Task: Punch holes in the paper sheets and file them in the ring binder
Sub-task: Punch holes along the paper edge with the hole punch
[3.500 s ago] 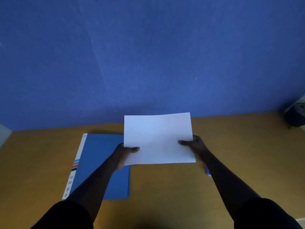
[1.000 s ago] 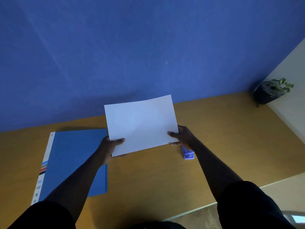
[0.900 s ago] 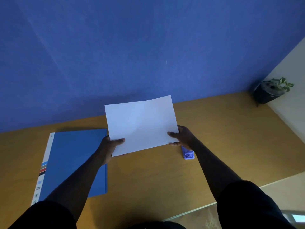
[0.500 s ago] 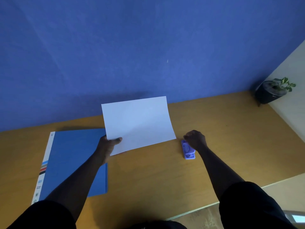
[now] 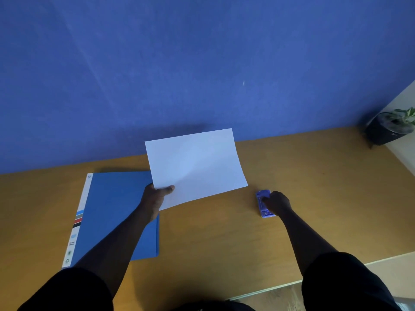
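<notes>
Wooden desk (image 5: 303, 176) runs up to a blue wall (image 5: 202, 63); using the desk as reference for everything else. Blue ring binder (image 5: 112, 209) lies flat and closed on the desk's left part, white label strip along its left edge. White paper sheets (image 5: 195, 167) are held above the desk centre, just right of the binder, tilted, lower left corner overlapping the binder's right edge (can't tell how many sheets, reads as one). Left hand (image 5: 155, 198) pinches that lower left corner, thumb on top, other fingers hidden under the paper. Right hand (image 5: 277, 203) is down on the desk right of centre, fingers curled onto a small purple hole punch (image 5: 263, 204) that sits on the desk surface; can't tell if it's actually clamped or just resting. Punch and paper are apart, near each other. Dark pot with a small plant (image 5: 390, 129) stands at the desk's far right corner. Black sleeves (image 5: 341, 286) at the near edge.
</notes>
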The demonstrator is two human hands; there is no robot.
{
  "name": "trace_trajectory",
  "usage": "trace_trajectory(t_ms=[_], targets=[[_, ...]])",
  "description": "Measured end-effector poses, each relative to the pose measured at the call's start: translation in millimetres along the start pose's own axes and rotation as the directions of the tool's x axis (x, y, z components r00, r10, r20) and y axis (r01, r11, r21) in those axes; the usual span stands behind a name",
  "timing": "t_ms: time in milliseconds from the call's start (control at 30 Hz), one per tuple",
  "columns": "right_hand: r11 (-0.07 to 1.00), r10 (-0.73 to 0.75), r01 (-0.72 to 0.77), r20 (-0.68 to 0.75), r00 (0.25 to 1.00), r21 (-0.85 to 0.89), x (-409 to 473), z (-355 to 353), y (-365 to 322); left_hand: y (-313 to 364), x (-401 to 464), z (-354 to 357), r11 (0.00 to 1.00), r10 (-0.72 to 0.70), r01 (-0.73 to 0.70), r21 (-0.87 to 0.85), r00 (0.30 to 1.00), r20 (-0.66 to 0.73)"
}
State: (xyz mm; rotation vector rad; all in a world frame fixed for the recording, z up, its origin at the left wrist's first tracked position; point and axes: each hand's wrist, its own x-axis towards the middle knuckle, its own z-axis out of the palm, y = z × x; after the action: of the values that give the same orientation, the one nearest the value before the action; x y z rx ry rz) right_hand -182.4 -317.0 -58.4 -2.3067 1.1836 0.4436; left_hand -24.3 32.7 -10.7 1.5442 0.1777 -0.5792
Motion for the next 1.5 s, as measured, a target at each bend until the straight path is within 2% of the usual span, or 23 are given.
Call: trace_trajectory(t_ms=[100, 167, 233, 267, 433, 500, 667, 1233, 1500], targets=[[0.995, -0.068, 0.067, 0.01, 0.998, 0.076, -13, 6, -9, -1, -3, -5, 1.0, 0.009, -0.009, -0.005, 1.0, 0.0], [0.941, -0.048, 0.044, 0.002, 0.999, 0.336, -22, 14, -16, -1, -7, -9, 1.0, 0.017, -0.017, -0.015, 1.0, -0.004], [0.732, 0.016, -0.071, 0.088, 0.996, 0.678, -33, 21, -26, 1, -9, -12, 0.999, 0.024, -0.024, -0.024, 0.999, -0.023], [0.614, 0.013, -0.135, 0.161, 0.987, 0.778, -39, 23, -33, 2, -11, -14, 0.999, 0.025, -0.026, -0.029, 0.999, -0.033], [0.266, -0.172, -0.288, 0.339, 0.925, 0.92, -81, 30, -71, 6, -13, -26, 0.997, 0.034, -0.038, -0.065, 0.997, -0.062], [0.177, -0.239, -0.322, 0.357, 0.903, 0.93, -96, 32, -85, 8, -15, -28, 0.996, 0.04, -0.046, -0.077, 0.996, -0.08], [0.148, -0.286, -0.329, 0.359, 0.889, 0.933, -123, 44, -114, 14, -20, -35, 0.991, 0.067, -0.079, -0.108, 0.992, -0.109], [-0.112, -0.306, -0.308, 0.262, 0.915, 0.945, -164, 65, -164, 12, -28, -47, 0.986, 0.112, -0.123, -0.11, 0.988, -0.103], [-0.052, -0.286, -0.293, 0.267, 0.92, 0.955, -172, 62, -167, 12, -32, -44, 0.987, 0.119, -0.128, -0.094, 0.988, -0.093]])
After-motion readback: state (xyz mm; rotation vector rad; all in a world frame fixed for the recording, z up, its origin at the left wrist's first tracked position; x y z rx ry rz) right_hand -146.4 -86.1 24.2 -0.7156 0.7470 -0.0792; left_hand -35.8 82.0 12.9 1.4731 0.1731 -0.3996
